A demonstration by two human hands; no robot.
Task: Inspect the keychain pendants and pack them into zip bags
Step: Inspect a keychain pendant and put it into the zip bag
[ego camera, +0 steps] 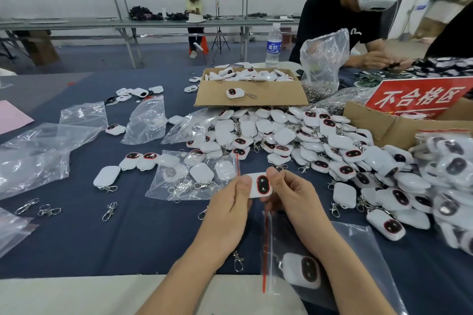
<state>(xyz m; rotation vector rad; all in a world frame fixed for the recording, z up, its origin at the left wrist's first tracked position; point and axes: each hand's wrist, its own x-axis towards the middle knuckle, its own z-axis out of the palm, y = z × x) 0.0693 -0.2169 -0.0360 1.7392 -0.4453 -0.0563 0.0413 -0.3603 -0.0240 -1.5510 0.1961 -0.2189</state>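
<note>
I hold a white keychain pendant point(259, 185) with a red-rimmed dark face above the blue table point(128, 238). My left hand point(230, 208) pinches its left end and my right hand point(291, 199) pinches its right end. Under my right forearm lies a zip bag point(363, 258) with a red seal strip, and one pendant point(303, 270) shows inside it. A filled zip bag point(194, 176) with several pendants lies just beyond my left hand. A big heap of loose pendants point(320, 143) spreads to the right.
Empty plastic bags point(38, 156) lie at the left, with loose metal clasps point(48, 211) near them. An open cardboard box point(250, 92) of pendants stands at the middle back, a water bottle point(273, 45) behind it. A red sign point(414, 97) stands in a box at right. Another person point(358, 20) works opposite.
</note>
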